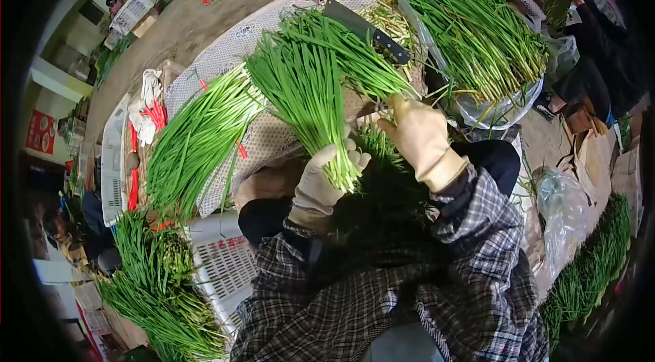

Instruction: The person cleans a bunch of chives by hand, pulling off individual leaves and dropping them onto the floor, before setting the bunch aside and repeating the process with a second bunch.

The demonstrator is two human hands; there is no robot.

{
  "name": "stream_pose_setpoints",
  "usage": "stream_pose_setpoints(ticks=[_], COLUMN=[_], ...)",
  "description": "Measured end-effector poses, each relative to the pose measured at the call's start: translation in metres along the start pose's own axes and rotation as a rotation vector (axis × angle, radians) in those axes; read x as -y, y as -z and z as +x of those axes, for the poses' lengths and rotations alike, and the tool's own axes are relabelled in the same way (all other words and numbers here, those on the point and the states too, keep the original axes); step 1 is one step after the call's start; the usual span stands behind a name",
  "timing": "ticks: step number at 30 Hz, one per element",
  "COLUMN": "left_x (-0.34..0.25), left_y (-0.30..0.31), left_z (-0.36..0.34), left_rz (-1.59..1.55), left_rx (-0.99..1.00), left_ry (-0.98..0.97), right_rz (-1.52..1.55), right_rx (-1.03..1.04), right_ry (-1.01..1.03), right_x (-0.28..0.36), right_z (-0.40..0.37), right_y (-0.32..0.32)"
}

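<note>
My left hand (319,181), in a pale work glove, is closed round the stem ends of a bunch of garlic chives (307,92); the leaves fan out upward. My right hand (417,133), gloved too, has its fingers curled at the stem ends of a second bunch of chives (355,55) lying behind the first. Part of its grip is hidden by the back of the glove. Just beyond those stems lies a cleaver (365,29) with a black handle. Another sheaf of chives (198,137) rests on the mesh-covered work surface (232,45) to the left.
A plastic bag of chives (471,34) stands at the right. Red ties (155,115) hang by a cloth at the left. A white crate (225,263) and more chives (160,287) are at lower left. Another person (600,48) sits at far right.
</note>
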State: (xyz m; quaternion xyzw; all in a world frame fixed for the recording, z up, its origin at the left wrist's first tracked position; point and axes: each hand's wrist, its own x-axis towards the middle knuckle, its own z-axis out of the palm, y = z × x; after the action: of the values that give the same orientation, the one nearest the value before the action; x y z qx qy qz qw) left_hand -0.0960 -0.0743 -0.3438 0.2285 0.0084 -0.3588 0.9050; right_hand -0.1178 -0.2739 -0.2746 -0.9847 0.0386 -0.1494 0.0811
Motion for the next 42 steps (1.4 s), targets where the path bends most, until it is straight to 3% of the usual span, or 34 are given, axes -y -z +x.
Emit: stream_pose_setpoints(ticks=[3, 6, 7, 8, 10, 12, 14, 15, 18, 24, 28, 30, 35, 38, 39, 42], left_x=[-0.004, -0.004, -0.005, -0.004, -0.001, -0.001, 0.003, 0.005, 0.007, 0.004, 0.001, -0.002, -0.006, -0.006, -0.005, 0.004], left_y=[-0.011, -0.014, -0.01, -0.007, 0.001, -0.004, -0.014, -0.007, 0.001, 0.009, 0.005, -0.002, -0.004, 0.006, 0.006, -0.004], left_z=[-0.002, -0.006, -0.005, -0.002, 0.002, 0.003, -0.001, 0.001, 0.002, 0.0, -0.001, -0.004, -0.007, -0.009, -0.006, -0.015], left_rz=[-0.046, -0.089, -0.071, -0.048, 0.001, -0.041, -0.027, -0.047, 0.009, -0.077, 0.035, 0.032, -0.114, -0.023, -0.035, 0.03], left_rx=[0.126, 0.286, 0.237, 0.204, 0.14, 0.075, -0.039, 0.03, -0.054, -0.006, -0.077, -0.067, 0.197, 0.053, 0.114, 0.028], left_ry=[0.01, -0.046, -0.034, -0.043, -0.056, -0.011, -0.018, -0.023, 0.004, 0.047, 0.005, 0.013, 0.002, 0.006, 0.023, 0.042], right_rz=[-0.025, 0.174, 0.362, 0.526, 0.996, 1.103, 1.413, 1.398, 1.497, 1.732, 1.924, 1.906, 1.822, 1.814, 1.818, 1.812], right_rx=[0.049, -0.109, -0.192, -0.17, 0.201, 0.226, 0.294, 0.299, 0.31, 0.371, 0.244, 0.187, 0.119, 0.09, 0.094, 0.132], right_ry=[0.034, 0.018, -0.052, -0.112, -0.417, -0.412, -0.54, -0.541, -0.595, -0.659, -0.694, -0.72, -0.758, -0.766, -0.749, -0.734], right_x=[-0.021, -0.021, -0.016, -0.016, -0.019, -0.015, -0.007, -0.005, 0.007, 0.009, -0.015, -0.019, -0.024, -0.018, -0.015, -0.004], right_z=[0.027, 0.019, 0.01, 0.003, -0.009, -0.023, -0.04, -0.044, -0.055, -0.085, -0.095, -0.098, -0.093, -0.091, -0.092, -0.089], right_y=[-0.036, -0.034, -0.025, -0.017, -0.023, -0.029, -0.03, -0.028, -0.03, -0.032, -0.018, -0.019, -0.044, -0.041, -0.038, -0.042])
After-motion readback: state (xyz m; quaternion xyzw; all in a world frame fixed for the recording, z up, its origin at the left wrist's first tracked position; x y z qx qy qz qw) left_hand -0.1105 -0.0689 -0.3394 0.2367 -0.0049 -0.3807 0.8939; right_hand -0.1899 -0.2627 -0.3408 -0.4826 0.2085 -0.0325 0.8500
